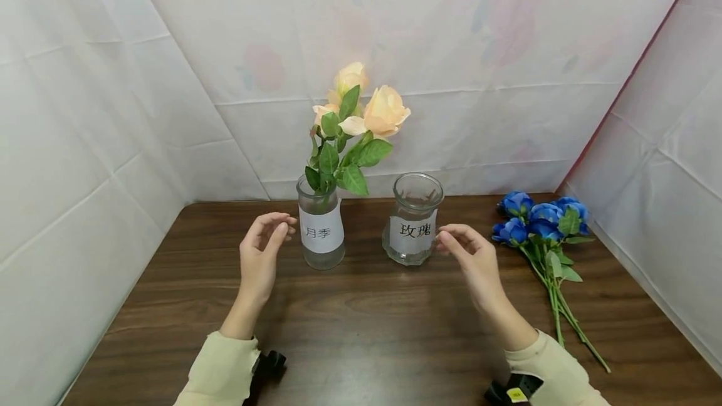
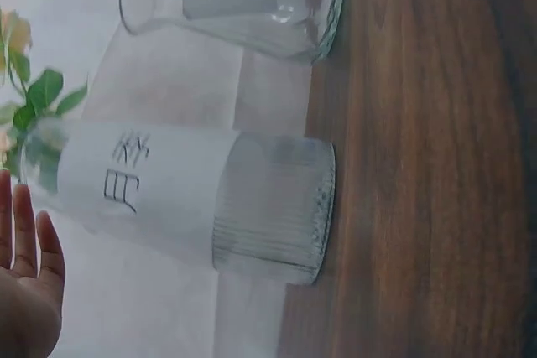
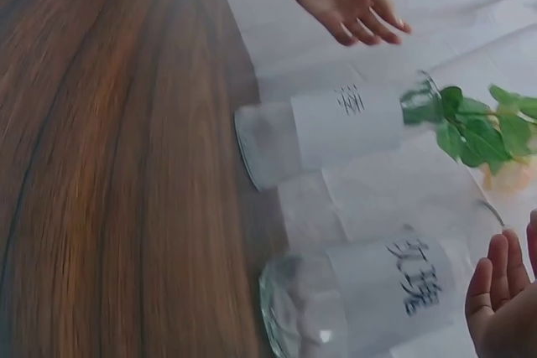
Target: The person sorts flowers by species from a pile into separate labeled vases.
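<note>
I see left hand [image 1: 261, 255] open, empty, beside rose vase [image 1: 321, 230]. Right hand [image 1: 470, 255] open, empty, just beside empty vase [image 1: 413, 221]. Blue flowers [image 1: 538, 221] on table [image 1: 361, 331].

"月季" printed on the left vase's white label [image 1: 321, 230], "玫瑰" printed on the right vase's label [image 1: 413, 231]

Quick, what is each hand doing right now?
Left hand: open, holding nothing, beside the peach-rose vase.
Right hand: open, holding nothing, next to the empty vase.
</note>
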Motion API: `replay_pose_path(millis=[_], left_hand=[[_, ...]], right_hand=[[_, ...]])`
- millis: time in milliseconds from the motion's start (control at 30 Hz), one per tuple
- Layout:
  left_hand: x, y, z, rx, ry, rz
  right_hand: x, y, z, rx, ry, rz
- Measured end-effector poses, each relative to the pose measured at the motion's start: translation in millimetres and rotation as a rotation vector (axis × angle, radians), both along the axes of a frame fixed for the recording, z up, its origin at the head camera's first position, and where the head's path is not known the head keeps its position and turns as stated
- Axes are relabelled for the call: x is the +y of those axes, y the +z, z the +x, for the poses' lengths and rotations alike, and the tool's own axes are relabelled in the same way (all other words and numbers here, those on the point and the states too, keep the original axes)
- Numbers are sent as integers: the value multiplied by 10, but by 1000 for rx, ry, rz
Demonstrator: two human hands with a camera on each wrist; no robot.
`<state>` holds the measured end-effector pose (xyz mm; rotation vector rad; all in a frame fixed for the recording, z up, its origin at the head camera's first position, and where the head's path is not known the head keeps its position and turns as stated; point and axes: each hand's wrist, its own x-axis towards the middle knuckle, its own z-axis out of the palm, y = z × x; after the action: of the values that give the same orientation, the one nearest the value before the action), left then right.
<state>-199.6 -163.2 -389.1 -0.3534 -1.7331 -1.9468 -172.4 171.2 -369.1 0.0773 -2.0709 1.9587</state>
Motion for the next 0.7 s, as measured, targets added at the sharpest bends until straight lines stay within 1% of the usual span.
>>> replay_pose_path(millis=[133,300,400,533,700], left_hand=[[77,-20,42,0,-81,-26],[212,-82,51,-9,-179,-108],[314,-103,51,-7,-233,-152],[457,-118,21,-15,-280,-201],[635,-96,-57,-62,-322,-268]], right_hand=[[181,65,51,30,-17,78],[384,120,127,73,-19,139],[509,121,179,77,-3,144],[688,96,242,70,14,143],[883,69,329,20,-9,233]])
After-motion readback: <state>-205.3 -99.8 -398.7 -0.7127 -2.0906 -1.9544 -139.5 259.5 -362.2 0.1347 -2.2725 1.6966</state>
